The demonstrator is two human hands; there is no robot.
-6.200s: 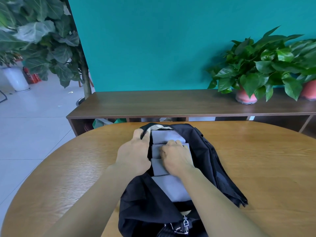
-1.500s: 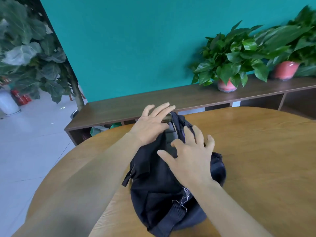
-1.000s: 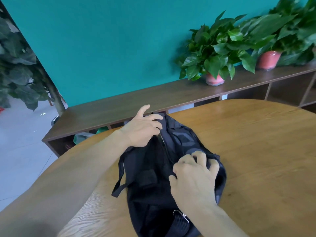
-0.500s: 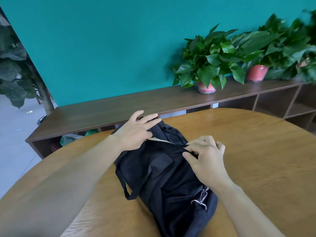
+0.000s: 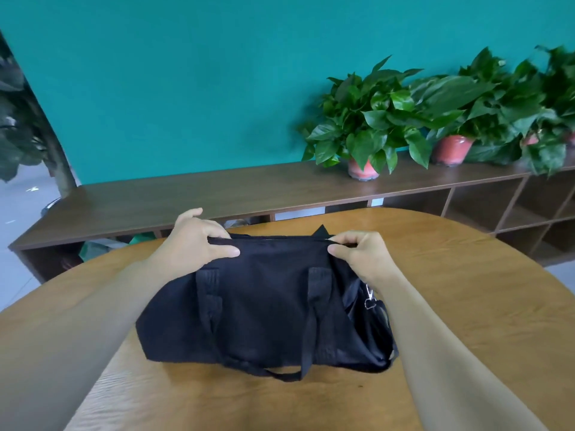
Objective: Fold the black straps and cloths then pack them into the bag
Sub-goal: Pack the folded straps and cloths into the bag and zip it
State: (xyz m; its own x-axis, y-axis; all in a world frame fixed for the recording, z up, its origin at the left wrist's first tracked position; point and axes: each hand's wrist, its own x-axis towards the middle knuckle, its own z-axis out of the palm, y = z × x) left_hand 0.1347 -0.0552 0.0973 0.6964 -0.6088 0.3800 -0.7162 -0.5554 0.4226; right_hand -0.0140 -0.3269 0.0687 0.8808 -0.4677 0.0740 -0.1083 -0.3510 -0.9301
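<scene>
Turned sideways since, black bag (image 5: 264, 306) closed, handles draped

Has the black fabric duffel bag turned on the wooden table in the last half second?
Yes. The black fabric duffel bag now lies crosswise, parallel to the long brown shelf; earlier it lay diagonally.

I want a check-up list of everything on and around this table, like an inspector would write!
Surface: round wooden table, bare wood showing around the bag.
Job's things: black bag lies on its side, top edge drawn together; no straps or cloths visible outside it.
Clutter: nothing seen.
Hands: left hand grips the bag's top left end; right hand pinches the top right end.
Cables: nothing seen.
Surroundings: teal wall, long dark shelf, potted plants on it.
</scene>
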